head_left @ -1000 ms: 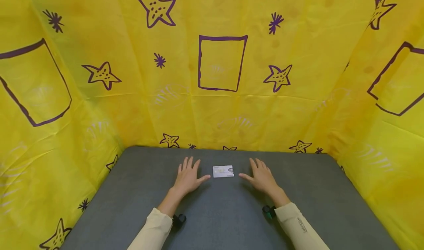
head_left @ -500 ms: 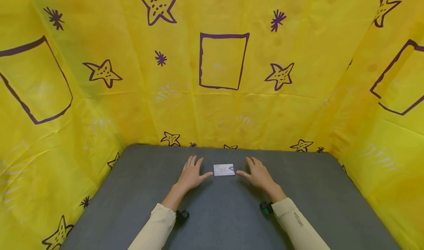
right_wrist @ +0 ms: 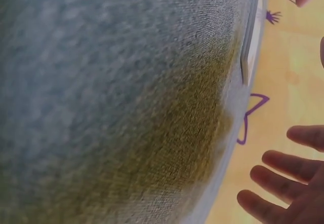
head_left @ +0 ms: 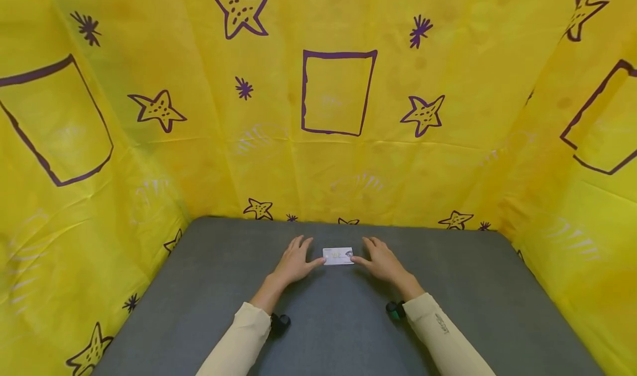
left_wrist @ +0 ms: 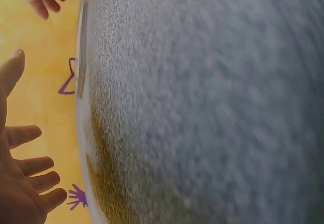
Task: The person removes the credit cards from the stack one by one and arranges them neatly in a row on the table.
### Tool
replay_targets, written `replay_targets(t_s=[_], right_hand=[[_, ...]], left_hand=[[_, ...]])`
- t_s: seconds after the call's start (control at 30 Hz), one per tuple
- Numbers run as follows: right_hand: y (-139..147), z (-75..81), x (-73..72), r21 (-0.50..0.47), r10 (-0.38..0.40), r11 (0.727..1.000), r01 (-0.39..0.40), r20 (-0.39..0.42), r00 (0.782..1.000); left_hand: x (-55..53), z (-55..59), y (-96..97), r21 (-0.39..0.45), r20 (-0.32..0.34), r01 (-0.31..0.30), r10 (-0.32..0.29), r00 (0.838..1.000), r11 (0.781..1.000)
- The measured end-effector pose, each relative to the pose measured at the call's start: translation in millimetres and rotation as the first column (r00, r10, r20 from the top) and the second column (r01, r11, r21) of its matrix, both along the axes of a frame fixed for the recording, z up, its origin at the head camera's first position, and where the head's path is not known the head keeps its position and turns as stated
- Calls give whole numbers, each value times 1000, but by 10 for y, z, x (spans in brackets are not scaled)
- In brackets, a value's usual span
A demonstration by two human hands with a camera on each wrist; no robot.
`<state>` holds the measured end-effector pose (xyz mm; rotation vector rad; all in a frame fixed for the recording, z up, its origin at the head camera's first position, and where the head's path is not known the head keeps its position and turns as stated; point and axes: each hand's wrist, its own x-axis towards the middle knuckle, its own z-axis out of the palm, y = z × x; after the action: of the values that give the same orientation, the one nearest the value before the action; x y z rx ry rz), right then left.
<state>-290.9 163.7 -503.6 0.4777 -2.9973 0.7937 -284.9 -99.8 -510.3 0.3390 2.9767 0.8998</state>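
A small white card (head_left: 338, 256) with yellow print and a dark picture at its right end lies flat on the grey table. To its left is my left hand (head_left: 293, 261), fingers apart and thumb tip over the card's left end in the head view. My right hand (head_left: 382, 261) mirrors it on the other side, its thumb tip at the card's right end. Seen edge-on in the left wrist view, the card (left_wrist: 82, 51) lies apart from the left hand (left_wrist: 23, 178). The right wrist view shows the card edge (right_wrist: 248, 41) and the spread right-hand fingers (right_wrist: 283, 178). Neither hand holds anything.
The grey table (head_left: 338, 320) runs up to a yellow cloth (head_left: 338, 171) printed with purple stars and frames, which surrounds it at the back and both sides. Dark devices (head_left: 280, 324) are strapped at the wrists, below the light sleeves (head_left: 239, 337).
Both hands have moved inward toward the card, so the gap between each thumb and the card has closed in the head view. The card stays on the table. The head view has shifted slightly.
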Motion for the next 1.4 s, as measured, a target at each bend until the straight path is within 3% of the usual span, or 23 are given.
replay_targets(t_s=[0.53, 0.87, 1.13, 1.4], right_hand=[[-125, -24, -103, -11, 96, 995, -96, 23, 995], [-205, -60, -190, -4, 169, 986, -169, -9, 986], [-272, -76, -236, 25, 204, 979, -203, -12, 979], [-308, -84, -252, 44, 241, 970, -240, -18, 970]], left_hand=[[-93, -63, 123, 60, 1, 73, -73, 997, 996], [-152, -76, 212, 32, 15, 108, -109, 994, 994], [-215, -100, 275, 0, 45, 104, -104, 994, 995], [-250, -123, 328, -25, 28, 134, -133, 991, 991]])
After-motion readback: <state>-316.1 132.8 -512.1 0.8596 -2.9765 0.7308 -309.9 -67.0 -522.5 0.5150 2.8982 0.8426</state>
